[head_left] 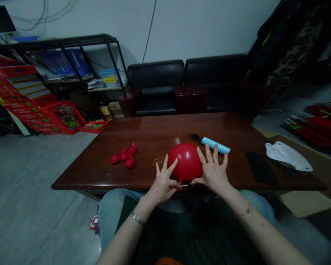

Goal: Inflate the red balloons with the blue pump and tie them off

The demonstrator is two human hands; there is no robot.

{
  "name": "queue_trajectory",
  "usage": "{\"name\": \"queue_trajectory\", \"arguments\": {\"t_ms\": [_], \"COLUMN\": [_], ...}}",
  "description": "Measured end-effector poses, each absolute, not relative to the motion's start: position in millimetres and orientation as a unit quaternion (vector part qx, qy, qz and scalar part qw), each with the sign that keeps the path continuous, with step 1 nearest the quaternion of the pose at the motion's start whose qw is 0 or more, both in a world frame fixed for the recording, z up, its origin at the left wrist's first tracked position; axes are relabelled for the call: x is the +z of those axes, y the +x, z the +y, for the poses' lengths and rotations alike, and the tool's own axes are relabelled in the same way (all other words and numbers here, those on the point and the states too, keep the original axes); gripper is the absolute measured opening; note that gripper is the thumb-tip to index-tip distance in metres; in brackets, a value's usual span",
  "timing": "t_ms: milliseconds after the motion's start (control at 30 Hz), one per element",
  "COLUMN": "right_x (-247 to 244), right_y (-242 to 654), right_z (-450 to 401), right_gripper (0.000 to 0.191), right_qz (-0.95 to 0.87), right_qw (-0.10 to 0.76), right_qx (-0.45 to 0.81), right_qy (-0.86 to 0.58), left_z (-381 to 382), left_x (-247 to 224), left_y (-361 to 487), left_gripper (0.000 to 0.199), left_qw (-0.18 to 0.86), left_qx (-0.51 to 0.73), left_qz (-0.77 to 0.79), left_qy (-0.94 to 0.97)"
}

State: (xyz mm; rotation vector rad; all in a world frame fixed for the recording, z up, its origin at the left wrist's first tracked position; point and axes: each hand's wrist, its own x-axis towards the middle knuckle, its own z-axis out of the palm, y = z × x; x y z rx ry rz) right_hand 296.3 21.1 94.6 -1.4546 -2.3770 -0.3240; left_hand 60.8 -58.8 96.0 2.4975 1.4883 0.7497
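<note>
- Dim office room: a dark wooden table (154, 132) fills the middle, with two black armchairs (187, 82) against the pale wall behind it and grey tiled floor on either side.
- On the near edge of the table rests an inflated red balloon (185, 160), its neck pointing toward the person.
- Left hand (164, 184) lies against the balloon's left side, fingers spread, with thumb and forefinger pinched at the neck beneath the balloon.
- Right hand (213, 171) lies against the balloon's right side, fingers fanned wide and upward, thumb reaching in to the neck; a ring shows on one finger.
- Both hands thus hold the balloon between them at its neck; a bracelet sits on each wrist.
- Just behind the right hand lies a light blue hand pump (213, 144) with a dark nozzle, touching or nearly touching the fingertips.
- Near the left hand, on the table, lies a small heap of yellowish rubber bands (158, 160).
- Farther left, a cluster of flat red balloons (124, 155) lies well apart from the hands.
- To the right on the table lies a black phone (262, 168), and beside it a white cloth-like thing (288, 156) at the table's edge.
- Metal shelving (63, 44) with papers and red printed boxes (30, 95) stands at the left wall.
</note>
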Motion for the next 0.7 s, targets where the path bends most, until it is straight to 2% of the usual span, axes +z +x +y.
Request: {"name": "queue_trajectory", "arguments": {"t_ms": [233,300,433,567,700], "right_x": [95,102,124,134,131], "right_y": [302,302,294,280,277], "right_z": [23,24,32,35,32], "right_gripper": [0.131,0.12,0.085,0.085,0.091], "right_qz": [-0.847,-0.845,-0.829,-0.842,-0.846], "right_qw": [0.164,0.168,0.193,0.183,0.182], "right_qx": [-0.098,-0.09,-0.094,-0.105,-0.108], "right_qy": [-0.496,-0.5,-0.516,-0.496,-0.49], "left_z": [-55,-54,-54,-57,-62], "left_x": [101,100,97,98,104], "left_y": [49,48,49,49,42], "left_gripper": [0.034,0.034,0.03,0.03,0.036], "left_qw": [0.118,0.115,0.1,0.092,0.14], "left_qx": [0.252,0.252,0.242,0.236,0.235], "left_qz": [0.465,0.462,0.456,0.454,0.444], "left_qy": [0.841,0.843,0.85,0.854,0.853]}}
